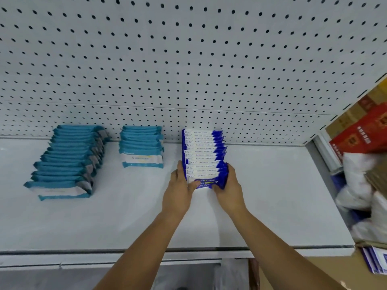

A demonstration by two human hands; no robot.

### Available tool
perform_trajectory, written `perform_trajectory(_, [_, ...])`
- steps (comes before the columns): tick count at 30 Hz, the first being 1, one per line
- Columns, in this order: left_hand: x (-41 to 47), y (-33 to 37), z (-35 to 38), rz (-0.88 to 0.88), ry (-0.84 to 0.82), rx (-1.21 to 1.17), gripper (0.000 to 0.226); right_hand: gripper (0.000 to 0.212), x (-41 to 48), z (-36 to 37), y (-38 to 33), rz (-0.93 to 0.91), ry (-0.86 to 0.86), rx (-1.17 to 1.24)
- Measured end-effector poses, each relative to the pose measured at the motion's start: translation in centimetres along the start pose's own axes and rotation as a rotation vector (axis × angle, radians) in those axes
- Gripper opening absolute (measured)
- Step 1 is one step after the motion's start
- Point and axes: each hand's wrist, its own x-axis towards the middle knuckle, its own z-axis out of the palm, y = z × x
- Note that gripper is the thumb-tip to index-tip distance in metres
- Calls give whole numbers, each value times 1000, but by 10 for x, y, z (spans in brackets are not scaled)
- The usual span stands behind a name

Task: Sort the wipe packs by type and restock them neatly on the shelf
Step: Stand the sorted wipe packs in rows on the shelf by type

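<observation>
A row of several blue-and-white wipe packs (202, 155) stands on the white shelf (272, 195), running back to the pegboard. My left hand (179, 191) lies against the row's left side, thumb on the front pack (206, 183). My right hand (229, 189) cups the front pack's right end, fingers curled round it. To the left stand two rows of teal packs: a long slanted one (67, 162) and a shorter one (141, 146).
A white pegboard wall (188, 59) backs the shelf. Red and brown cartons (362, 130) and white bagged goods (360, 185) crowd the right side past the shelf's end. More blue packs (374, 260) lie low at the right. The shelf's front edge (125, 251) runs across below.
</observation>
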Motion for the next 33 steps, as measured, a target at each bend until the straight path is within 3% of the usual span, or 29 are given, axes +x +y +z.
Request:
perform_trajectory(9, [6, 1, 0, 13, -48, -26, 87, 75, 0, -2, -3, -1, -37, -71])
perform_trajectory(15, [-20, 5, -7, -123, 43, -77, 103, 83, -40, -35, 5, 72, 10, 1])
perform_trajectory(18, [-47, 17, -10, -156, 149, -52, 94, 75, -75, -64, 19, 50, 40, 42])
perform_trajectory(21, [-99, 39, -1, -24, 222, -154, 70, 63, -121, -98, 33, 62, 50, 117])
perform_trajectory(28, [-247, 105, 90, 69, -80, -278, 66, 49, -247, -194, 78, 12, 82, 201])
perform_trajectory(33, [-334, 149, 172, 86, -279, -254, 71, 71, -333, -268, 133, 29, 173, 218])
